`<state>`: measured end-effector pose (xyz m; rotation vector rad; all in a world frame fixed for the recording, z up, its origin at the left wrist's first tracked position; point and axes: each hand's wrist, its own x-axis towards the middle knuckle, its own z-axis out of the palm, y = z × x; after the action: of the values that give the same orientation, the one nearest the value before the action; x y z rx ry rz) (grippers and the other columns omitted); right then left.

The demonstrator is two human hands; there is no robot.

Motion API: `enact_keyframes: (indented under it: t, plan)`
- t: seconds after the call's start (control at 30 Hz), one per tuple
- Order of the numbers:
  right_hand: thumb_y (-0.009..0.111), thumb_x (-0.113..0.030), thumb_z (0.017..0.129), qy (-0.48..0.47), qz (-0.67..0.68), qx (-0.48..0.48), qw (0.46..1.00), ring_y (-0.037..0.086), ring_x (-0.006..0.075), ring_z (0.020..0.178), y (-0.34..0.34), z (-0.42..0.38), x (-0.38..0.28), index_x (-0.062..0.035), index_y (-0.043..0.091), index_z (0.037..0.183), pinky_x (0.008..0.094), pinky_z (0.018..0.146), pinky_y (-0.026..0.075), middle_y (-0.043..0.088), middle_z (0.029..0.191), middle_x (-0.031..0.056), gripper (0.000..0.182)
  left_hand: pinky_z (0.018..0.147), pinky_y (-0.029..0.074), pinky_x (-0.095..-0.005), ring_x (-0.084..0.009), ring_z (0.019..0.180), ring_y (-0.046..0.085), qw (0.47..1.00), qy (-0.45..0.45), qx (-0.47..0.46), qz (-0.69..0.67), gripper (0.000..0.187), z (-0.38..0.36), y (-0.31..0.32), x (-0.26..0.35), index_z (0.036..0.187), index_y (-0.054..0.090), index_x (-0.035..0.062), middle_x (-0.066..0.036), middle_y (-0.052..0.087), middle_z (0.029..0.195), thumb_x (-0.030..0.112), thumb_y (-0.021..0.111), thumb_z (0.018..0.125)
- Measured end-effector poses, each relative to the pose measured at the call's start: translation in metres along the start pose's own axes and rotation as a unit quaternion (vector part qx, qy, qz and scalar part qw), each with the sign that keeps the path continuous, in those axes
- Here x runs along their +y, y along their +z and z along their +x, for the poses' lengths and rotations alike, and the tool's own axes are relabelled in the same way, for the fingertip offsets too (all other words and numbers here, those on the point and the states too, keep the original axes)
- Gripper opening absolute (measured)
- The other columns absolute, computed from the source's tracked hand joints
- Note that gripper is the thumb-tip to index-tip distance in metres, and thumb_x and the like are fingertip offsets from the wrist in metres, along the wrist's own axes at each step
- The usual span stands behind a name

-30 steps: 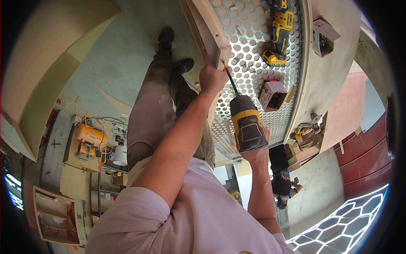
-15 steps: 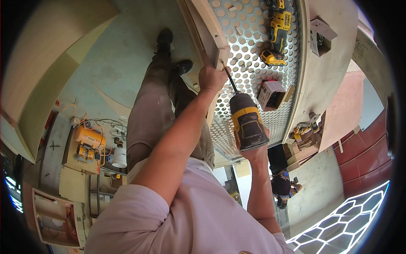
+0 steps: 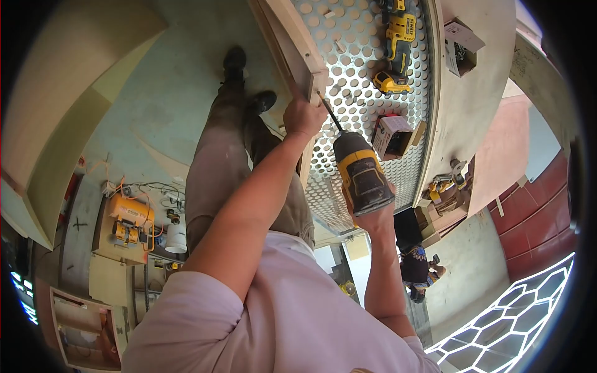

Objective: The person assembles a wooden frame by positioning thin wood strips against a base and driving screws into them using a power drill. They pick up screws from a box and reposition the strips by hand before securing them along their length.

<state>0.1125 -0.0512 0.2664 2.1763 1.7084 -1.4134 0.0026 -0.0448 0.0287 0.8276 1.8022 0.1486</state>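
My right hand (image 3: 375, 219) is wrapped round the grip of a yellow and black cordless drill (image 3: 362, 174). Its long bit points away from me, the tip at a screw or hole in the end of a pale wooden frame (image 3: 317, 79). Just beside that tip, my left hand (image 3: 305, 118) is closed on the end of the frame, its fingers partly hidden by the wood. One more dark screw hole or head shows farther up the frame. Under the frame's right side lies a perforated metal sheet (image 3: 348, 68).
On the perforated sheet are a yellow cordless power tool (image 3: 398, 50) and an open small box (image 3: 392, 135). Another open box (image 3: 460, 55) with dark fasteners stands on the wooden surface at right. A yellow compressor (image 3: 130, 214) sits on the left. Another person (image 3: 415, 267) is at lower right.
The whole view has shifted slightly, so the bench items appear a little farther left and up. Both hands keep their holds, and the bit stays at the frame's end.
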Motion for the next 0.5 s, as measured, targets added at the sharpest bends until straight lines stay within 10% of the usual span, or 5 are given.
enact_keyframes:
  t: [0.5]
  plan:
    - [0.082,-0.012,0.073,0.003,0.022,0.007,1.000,0.077,0.0240,0.083,0.0072,-0.0018,0.0002,-0.0016,0.066,0.123,0.0319,0.073,0.058,0.077,0.092,0.0104,0.053,0.080,0.058,-0.0525,-0.0480,0.092,0.070,0.999,-0.029,-0.011,0.028,0.115,0.0011,0.0017,0.0013,0.160,0.007,0.0060,-0.029,0.072,0.100,0.041,0.079,0.077]
